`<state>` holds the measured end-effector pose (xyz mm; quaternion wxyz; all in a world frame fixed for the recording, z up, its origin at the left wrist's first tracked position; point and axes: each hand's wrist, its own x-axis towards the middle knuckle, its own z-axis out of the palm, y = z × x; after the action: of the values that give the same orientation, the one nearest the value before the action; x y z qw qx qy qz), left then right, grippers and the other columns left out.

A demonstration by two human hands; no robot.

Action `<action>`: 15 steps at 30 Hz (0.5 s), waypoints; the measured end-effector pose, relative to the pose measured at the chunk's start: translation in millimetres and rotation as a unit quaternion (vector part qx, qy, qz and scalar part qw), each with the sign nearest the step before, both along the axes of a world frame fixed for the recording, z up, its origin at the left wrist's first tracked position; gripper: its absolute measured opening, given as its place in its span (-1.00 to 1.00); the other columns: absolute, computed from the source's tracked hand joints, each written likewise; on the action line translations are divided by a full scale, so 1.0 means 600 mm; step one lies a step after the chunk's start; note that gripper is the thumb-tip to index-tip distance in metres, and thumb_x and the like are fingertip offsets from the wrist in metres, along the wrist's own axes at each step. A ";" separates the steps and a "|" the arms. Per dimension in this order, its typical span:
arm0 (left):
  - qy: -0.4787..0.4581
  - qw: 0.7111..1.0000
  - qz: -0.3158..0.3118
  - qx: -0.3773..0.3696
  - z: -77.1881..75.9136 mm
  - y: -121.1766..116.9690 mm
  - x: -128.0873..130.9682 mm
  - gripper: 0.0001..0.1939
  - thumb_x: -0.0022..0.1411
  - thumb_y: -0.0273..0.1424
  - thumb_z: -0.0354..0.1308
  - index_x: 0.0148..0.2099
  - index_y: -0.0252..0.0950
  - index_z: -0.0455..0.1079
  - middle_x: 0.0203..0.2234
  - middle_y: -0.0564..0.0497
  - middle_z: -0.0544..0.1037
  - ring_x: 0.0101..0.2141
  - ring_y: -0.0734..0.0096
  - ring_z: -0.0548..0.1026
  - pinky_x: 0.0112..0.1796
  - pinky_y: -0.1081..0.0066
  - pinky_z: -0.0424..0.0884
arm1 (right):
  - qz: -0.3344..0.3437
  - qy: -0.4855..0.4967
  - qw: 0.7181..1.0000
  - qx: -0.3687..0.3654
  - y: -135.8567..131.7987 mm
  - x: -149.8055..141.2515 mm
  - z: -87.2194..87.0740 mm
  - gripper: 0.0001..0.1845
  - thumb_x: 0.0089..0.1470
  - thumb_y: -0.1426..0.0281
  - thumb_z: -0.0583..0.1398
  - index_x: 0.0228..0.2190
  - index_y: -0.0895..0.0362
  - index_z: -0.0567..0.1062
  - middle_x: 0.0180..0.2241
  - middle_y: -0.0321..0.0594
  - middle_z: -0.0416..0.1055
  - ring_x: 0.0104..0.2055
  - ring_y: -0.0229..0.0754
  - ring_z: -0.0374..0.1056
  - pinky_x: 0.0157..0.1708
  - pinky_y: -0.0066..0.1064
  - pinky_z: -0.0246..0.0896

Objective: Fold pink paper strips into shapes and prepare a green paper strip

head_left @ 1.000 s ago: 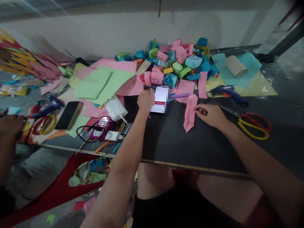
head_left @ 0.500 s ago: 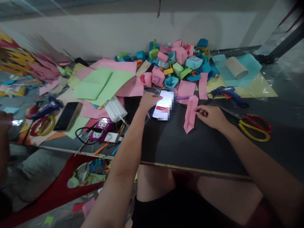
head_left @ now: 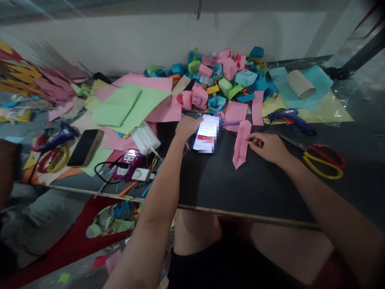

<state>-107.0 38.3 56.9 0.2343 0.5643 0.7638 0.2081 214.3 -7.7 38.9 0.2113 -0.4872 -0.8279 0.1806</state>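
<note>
Paper strip (head_left: 241, 146), pink, creased lengthwise and pointed at its near end, lies on the dark counter (head_left: 228, 184), right of a lit phone (head_left: 207, 132). The person's right hand (head_left: 266, 146) is curled, its fingertips seemingly pinching the strip's right edge. The left hand (head_left: 188, 128) touches the phone's far left side; whether it grips cannot be told. The paper looks feather-light and easily crumpled, its folds likely lending some stiffness, so a light pinch along a folded edge should suit it best. The phone, probably rigid and slick, calls for a hold by its sides.
</note>
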 end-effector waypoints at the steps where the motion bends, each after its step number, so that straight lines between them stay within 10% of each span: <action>1: 0.003 1.000 -0.010 -0.012 0.001 -0.001 -0.002 -0.64 0.21 -0.10 0.13 -0.51 -0.22 0.42 -0.48 -0.12 0.53 -0.19 0.03 0.56 -0.20 0.24 0.41 | 0.000 0.000 1.000 0.000 0.000 0.000 0.000 -0.76 0.08 0.39 0.21 -0.20 0.03 0.63 -0.46 -0.26 0.54 -0.49 -0.20 0.35 -0.44 -0.36 0.16; 15: 0.002 0.999 -0.037 -0.036 0.008 -0.011 -0.002 -0.65 0.20 -0.13 0.19 -0.49 -0.26 0.44 -0.43 -0.09 0.58 -0.26 0.15 0.55 -0.20 0.27 0.40 | -0.007 -0.009 1.000 -0.010 0.000 -0.002 0.001 -0.76 0.11 0.37 0.21 -0.19 0.05 0.64 -0.44 -0.24 0.55 -0.48 -0.20 0.36 -0.43 -0.36 0.14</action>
<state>-108.3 31.4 61.5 0.2604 0.5841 0.7496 0.1707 213.3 -7.8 39.4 0.2003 -0.4967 -0.8244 0.1831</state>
